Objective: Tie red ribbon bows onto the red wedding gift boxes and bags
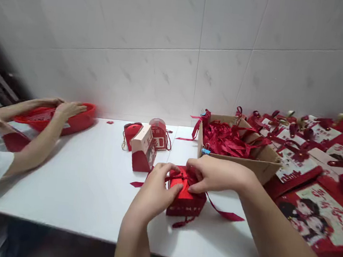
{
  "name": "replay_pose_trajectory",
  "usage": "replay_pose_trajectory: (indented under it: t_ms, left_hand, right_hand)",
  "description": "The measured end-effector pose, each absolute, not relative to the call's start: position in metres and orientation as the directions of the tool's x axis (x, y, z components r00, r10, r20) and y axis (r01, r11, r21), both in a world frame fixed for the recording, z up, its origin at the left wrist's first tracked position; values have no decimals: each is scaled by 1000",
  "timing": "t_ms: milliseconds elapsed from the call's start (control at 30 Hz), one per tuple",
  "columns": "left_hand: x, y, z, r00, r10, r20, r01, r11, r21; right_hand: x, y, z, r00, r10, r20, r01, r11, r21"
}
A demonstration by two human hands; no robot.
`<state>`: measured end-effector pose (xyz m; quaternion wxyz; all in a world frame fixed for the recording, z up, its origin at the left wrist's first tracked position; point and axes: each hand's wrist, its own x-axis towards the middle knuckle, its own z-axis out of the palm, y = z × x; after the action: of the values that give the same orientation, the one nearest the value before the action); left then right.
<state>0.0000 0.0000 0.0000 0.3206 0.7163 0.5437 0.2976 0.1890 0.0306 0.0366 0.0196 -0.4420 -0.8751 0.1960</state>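
A small red gift box [186, 205] with white lettering on its front stands on the table before me, a tassel lying at its base. Dark red ribbon [228, 215] crosses its top and trails out to both sides. My left hand [161, 189] lies against the box's left side, its thumb and fingers closed around the ribbon at the top edge. From the right, my right hand [211, 175] reaches over the box with curled fingers, pinching the ribbon near the middle. The fingers partly hide the ribbon's crossing.
Behind the box stand a pink-and-red carton [143, 150] and a red arched box [159, 134]. A cardboard box [260, 166] holds red ribbons. Several red gift bags [319, 219] crowd the right side. At left, another person's hands [68, 110] reach into a red basket [84, 120].
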Motion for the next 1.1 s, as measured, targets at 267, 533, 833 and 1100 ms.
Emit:
replay_pose_trajectory:
  t_ms: [267, 533, 833, 1100]
  left_hand:
    - [-5, 0, -8, 222, 974, 47, 535, -162, 829]
    - [-3, -1, -9, 186, 981, 52, 544, -147, 826]
    - [-10, 8, -19, 81, 996, -30, 455, -10, 891]
    - [-7, 20, -31, 119, 993, 6, 451, -59, 891]
  right_hand:
    - [188, 33, 36, -613, 769, -183, 750, 493, -440]
    - [191, 38, 27, -627, 762, -163, 723, 491, -486]
    - [198, 37, 35, -528, 817, -231, 818, 416, -397]
    - [204, 37, 41, -580, 749, -320, 802, 458, -383]
